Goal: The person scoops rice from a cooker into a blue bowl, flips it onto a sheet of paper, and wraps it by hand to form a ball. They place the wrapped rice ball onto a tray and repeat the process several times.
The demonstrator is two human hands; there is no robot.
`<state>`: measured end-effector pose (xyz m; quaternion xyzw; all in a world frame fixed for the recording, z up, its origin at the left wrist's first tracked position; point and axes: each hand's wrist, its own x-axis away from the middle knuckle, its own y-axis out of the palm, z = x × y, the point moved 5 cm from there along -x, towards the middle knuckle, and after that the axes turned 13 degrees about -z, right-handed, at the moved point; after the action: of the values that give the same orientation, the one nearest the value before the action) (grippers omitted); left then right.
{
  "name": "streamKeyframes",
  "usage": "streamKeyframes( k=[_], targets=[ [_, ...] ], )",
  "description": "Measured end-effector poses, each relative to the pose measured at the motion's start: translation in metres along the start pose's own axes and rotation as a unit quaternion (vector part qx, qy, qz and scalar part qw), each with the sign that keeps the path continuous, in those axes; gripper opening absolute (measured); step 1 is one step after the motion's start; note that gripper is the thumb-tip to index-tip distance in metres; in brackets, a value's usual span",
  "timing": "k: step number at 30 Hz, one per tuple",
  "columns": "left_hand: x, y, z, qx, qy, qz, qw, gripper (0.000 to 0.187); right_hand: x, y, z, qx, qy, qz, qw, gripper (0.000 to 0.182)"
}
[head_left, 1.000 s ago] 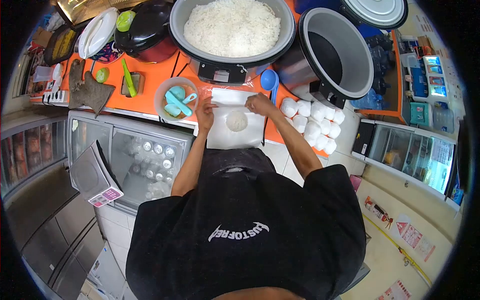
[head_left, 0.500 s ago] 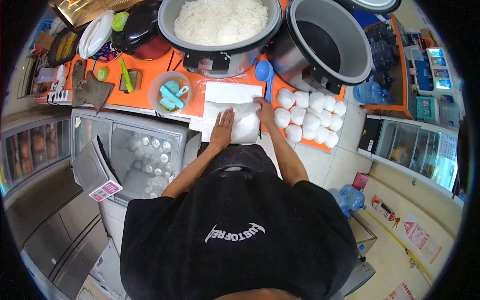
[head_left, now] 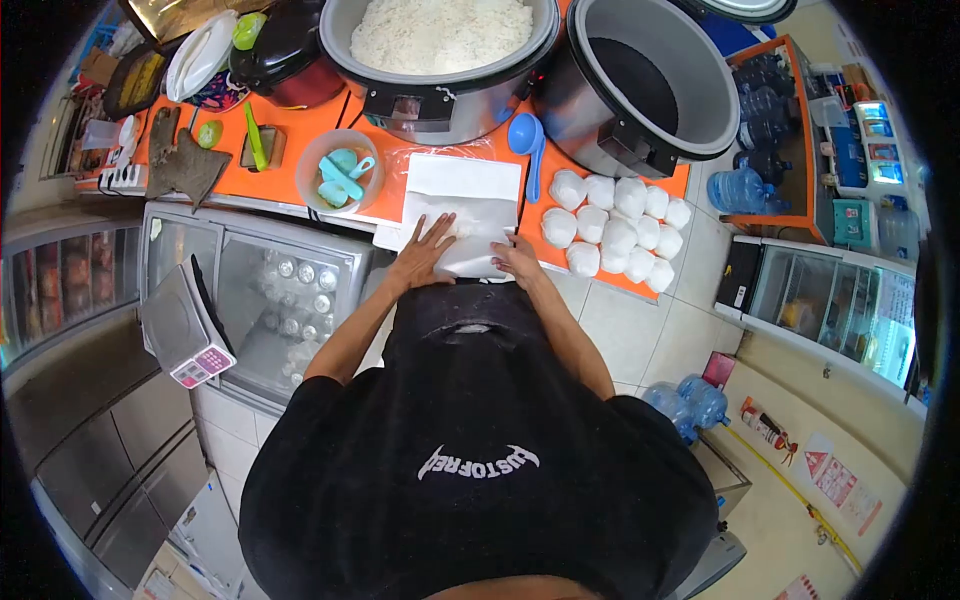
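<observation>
A white sheet of paper (head_left: 462, 182) lies on a stack at the counter's front edge, its near part folded into a raised flap close to my body. My left hand (head_left: 423, 256) rests on the left side of the paper with its fingers spread. At the right, my right hand (head_left: 517, 261) pinches the flap's edge between thumb and fingers. Whether anything lies under the flap is hidden. Right of the paper sit several white wrapped bundles (head_left: 617, 228), and a blue ladle (head_left: 527, 150) lies between them and the paper.
Behind the paper stand a rice cooker full of white rice (head_left: 440, 38) and a second, open cooker pot (head_left: 640, 90). A tub (head_left: 308, 182) with turquoise scoops is at the left. A scale (head_left: 185, 320) stands on a glass-topped freezer (head_left: 235, 290).
My right hand has moved toward my body, bringing the paper's edge with it. My left hand has shifted left and spread its fingers. The fold now lies nearer to me.
</observation>
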<state>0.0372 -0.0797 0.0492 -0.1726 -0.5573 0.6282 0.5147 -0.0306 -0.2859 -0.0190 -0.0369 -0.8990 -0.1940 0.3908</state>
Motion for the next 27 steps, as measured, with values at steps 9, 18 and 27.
streamKeyframes(
  k=[9, 18, 27],
  targets=[
    [-0.051, -0.017, -0.048, 0.107, -0.011, 0.027, 0.994, 0.020, -0.005, 0.029, -0.093, 0.562, -0.093, 0.090, 0.817, 0.091],
    [-0.076, -0.016, -0.085, 0.159, -0.058, 0.024, 0.985, 0.028, -0.059, 0.062, -0.075, 0.646, -0.168, 0.056, 0.742, 0.034],
    [-0.062, -0.018, -0.088, 0.025, -0.061, 0.183, 0.981, 0.030, -0.062, 0.055, -0.083, 0.666, -0.301, 0.067, 0.679, 0.048]
  ],
)
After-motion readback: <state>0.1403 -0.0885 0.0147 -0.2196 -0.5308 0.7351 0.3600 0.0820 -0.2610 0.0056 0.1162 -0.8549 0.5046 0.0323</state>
